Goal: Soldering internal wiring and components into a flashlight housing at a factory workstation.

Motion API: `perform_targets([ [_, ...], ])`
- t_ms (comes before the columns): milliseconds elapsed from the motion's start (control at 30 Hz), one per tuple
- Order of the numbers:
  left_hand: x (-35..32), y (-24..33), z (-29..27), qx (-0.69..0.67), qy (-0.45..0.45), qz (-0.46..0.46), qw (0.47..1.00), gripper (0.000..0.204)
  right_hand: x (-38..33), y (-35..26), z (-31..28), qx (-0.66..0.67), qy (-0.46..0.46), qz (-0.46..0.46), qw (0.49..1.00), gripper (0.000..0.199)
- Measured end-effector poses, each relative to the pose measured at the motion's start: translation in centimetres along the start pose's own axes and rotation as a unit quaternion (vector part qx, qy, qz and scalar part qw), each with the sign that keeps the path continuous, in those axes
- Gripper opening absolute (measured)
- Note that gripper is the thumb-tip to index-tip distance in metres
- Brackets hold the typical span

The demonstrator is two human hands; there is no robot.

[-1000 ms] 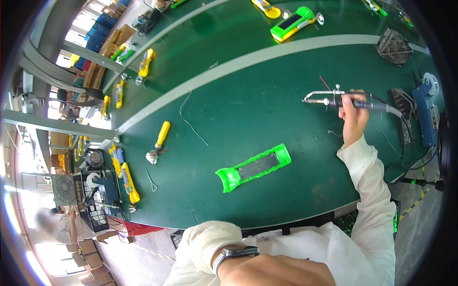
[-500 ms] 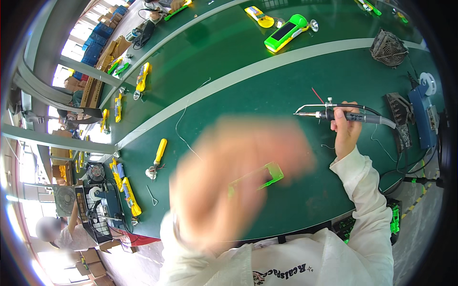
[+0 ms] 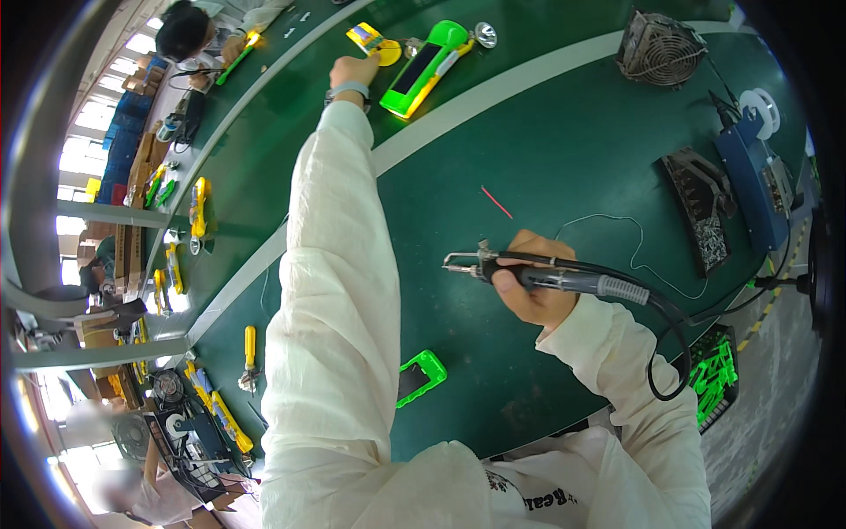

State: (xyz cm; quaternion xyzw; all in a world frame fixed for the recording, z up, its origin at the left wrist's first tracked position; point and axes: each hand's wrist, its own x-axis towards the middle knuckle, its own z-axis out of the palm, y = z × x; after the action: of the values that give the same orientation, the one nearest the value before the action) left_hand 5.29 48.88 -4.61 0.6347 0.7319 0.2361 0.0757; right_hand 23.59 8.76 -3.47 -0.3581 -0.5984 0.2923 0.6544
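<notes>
R hand (image 3: pixel 533 295) is closed tight round the soldering iron (image 3: pixel 546 278) near centre of the green bench (image 3: pixel 546 150), tip pointing left, cable trailing right. Looks a light, rigid tool w/ hot tip; grip stays on the dark handle, well back from metal. L hand (image 3: pixel 352 72) is stretched to the far side, fingers curled on the yellow part (image 3: pixel 374 41) just left of a green-yellow casing (image 3: pixel 423 66); can't tell if it's pinched or only touched. Prob. light hard plastic, best taken by edges. Another green casing (image 3: pixel 419 377) lies near, by L sleeve.
</notes>
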Motion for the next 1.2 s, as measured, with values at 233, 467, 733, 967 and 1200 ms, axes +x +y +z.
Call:
perform_targets([
  [233,0.1,-3.8,-5.4,-0.009,-0.039,-0.051,0.998,0.044,0.0,0.4,-0.2,0.018,0.016,0.003,1.000,0.012],
  [467,-10.4,-13.3,-19.1,-0.016,-0.002,0.179,0.984,0.023,0.1,0.8,-0.3,-0.012,0.037,-0.028,0.999,0.011],
  [733,-35.0,-16.7,-27.8,0.090,-0.024,0.198,0.976,0.008,0.0,1.2,-0.4,0.032,0.098,0.043,0.994,0.014],
  [967,-40.8,-17.2,-24.4,0.015,-0.048,0.160,0.986,0.007,0.1,0.7,0.2,0.040,0.114,0.063,0.991,0.018],
  [1200,-41.5,-17.6,-23.5,-0.056,-0.067,0.160,0.983,0.010,-0.1,0.8,0.3,0.028,0.110,0.047,0.992,0.017],
])
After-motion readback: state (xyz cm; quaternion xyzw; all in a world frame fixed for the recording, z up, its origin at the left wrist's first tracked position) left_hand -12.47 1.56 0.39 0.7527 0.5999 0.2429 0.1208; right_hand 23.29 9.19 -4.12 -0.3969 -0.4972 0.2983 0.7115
